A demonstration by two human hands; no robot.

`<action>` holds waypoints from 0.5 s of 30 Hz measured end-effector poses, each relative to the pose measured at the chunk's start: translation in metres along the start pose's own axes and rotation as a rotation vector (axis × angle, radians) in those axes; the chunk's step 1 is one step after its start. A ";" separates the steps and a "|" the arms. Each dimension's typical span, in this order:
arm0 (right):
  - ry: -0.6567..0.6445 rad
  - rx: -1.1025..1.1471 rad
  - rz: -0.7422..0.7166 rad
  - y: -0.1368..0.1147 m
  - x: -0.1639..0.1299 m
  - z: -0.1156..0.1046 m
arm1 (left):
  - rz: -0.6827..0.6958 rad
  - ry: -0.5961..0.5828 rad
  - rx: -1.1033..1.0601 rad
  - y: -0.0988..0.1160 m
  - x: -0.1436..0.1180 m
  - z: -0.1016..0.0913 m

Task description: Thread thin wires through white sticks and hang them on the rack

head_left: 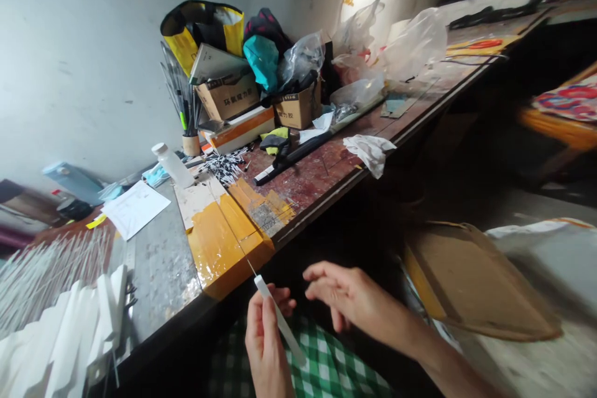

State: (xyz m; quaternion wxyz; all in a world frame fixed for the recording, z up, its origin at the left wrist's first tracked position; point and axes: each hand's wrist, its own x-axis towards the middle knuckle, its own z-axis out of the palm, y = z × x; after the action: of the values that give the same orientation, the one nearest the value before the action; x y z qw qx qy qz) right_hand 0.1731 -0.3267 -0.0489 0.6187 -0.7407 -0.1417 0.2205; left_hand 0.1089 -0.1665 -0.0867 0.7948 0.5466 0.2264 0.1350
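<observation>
- Long worn wooden desk (pixel 326 171), dark red top, runs from the lower left to the far right; its front edge passes just above the hands.
- Far corner by the wall: yellow-and-black bag (pixel 201 28), brown cardboard boxes (pixel 229 96), clear crumpled plastic bags (pixel 410 43), piled close together.
- Yellow-taped flat block (pixel 219 242) sits at the desk's front edge, nearest the hands.
- White plastic bottle (pixel 171 165) lies tilted behind it; white paper sheet (pixel 135 206) to its left.
- Stack of white flat strips (pixel 69 336) at the desk's lower left end.
- Crumpled white cloth (pixel 370 152) overhangs the front edge farther right.
- Left hand (pixel 267 339) pinches a thin white strip with a fine wire tip (pixel 278 317), held below the desk edge over green checked cloth (pixel 326 367).
- Right hand (pixel 347 295) is loosely open with curled fingers, just right of the strip, not touching it.
</observation>
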 end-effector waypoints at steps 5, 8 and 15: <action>-0.013 -0.228 0.100 0.043 -0.031 0.025 | 0.027 -0.015 -0.115 0.008 0.016 0.018; 0.118 -0.398 0.063 0.057 -0.038 0.027 | 0.016 -0.019 -0.152 0.009 0.021 0.028; 0.210 -0.458 -0.010 0.034 -0.050 0.018 | -0.064 -0.035 -0.218 0.012 0.026 0.043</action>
State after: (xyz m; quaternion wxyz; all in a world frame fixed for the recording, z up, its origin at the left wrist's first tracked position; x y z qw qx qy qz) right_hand 0.1189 -0.3419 -0.0769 0.4470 -0.8797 -0.1268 0.1013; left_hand 0.1533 -0.1849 -0.0682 0.8572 0.4518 0.2140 0.1237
